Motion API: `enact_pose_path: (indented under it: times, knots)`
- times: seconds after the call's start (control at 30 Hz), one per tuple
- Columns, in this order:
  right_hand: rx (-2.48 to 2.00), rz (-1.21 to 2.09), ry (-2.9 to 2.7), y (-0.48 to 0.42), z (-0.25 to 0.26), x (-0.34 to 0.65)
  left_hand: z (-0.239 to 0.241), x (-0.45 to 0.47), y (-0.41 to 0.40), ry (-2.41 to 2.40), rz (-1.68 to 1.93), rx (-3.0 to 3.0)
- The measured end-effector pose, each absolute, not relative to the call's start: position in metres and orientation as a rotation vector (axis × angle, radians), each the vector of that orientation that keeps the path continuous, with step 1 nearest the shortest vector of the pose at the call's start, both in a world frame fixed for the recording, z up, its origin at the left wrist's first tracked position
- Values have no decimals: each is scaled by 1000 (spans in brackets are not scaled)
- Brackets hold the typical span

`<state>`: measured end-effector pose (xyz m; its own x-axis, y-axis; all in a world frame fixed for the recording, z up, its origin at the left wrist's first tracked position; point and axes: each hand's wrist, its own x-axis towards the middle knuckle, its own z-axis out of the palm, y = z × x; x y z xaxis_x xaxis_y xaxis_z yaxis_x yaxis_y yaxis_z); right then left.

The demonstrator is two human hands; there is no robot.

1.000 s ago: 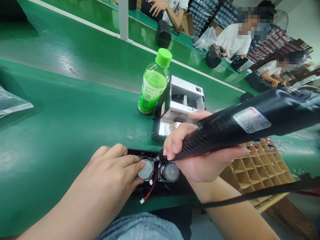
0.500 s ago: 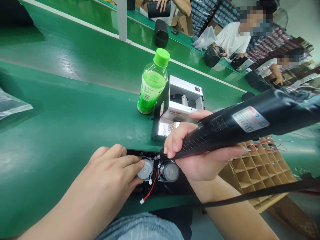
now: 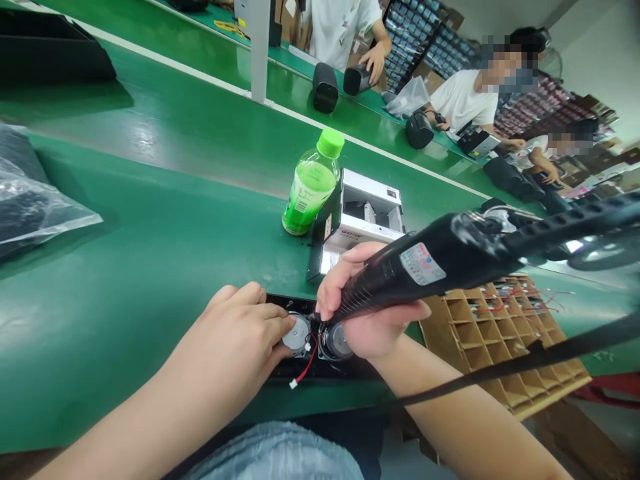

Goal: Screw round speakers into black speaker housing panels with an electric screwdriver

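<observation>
My right hand point(image 3: 370, 327) is wrapped round a black electric screwdriver point(image 3: 395, 277) with a white label. The tool slants down to the left, and its tip is between two round speaker drivers, mostly hidden by my fingers. My left hand point(image 3: 243, 327) grips the left speaker driver point(image 3: 301, 335), fingers at its upper side and thumb below. Beside it, the right speaker driver point(image 3: 334, 340) is partly covered by my right hand. Both sit in a long black panel point(image 3: 325, 370) on the green bench. A red and black wire point(image 3: 311, 367) with white plugs lies between them.
A green-capped bottle point(image 3: 313, 183) stands beside a white and black machine point(image 3: 370, 210) behind my hands. A cardboard divider box point(image 3: 480, 337) with wired parts is at right. The screwdriver's black cord point(image 3: 480, 377) crosses my right forearm. Plastic-wrapped goods point(image 3: 40, 200) lie left. Co-workers point(image 3: 463, 93) sit opposite.
The view has shifted slightly. The screwdriver's rear end has swung, and my right hand now covers more of the right driver. Across the bench, a co-worker's hand and black speaker have moved right.
</observation>
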<state>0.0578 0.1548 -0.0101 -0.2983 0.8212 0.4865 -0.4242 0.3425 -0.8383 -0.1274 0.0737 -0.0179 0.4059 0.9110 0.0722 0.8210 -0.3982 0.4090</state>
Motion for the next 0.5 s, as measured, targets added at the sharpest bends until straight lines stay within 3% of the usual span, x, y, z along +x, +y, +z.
enact_pose_path:
  times: [0.33,0.5]
  knots:
    - [-388,1136,-1402,147,-22,51,-15,-127,70,1497,444,2364]
    - [-472,1093,-1365,145,6,61,-15,-126,67,1515,438,2378]
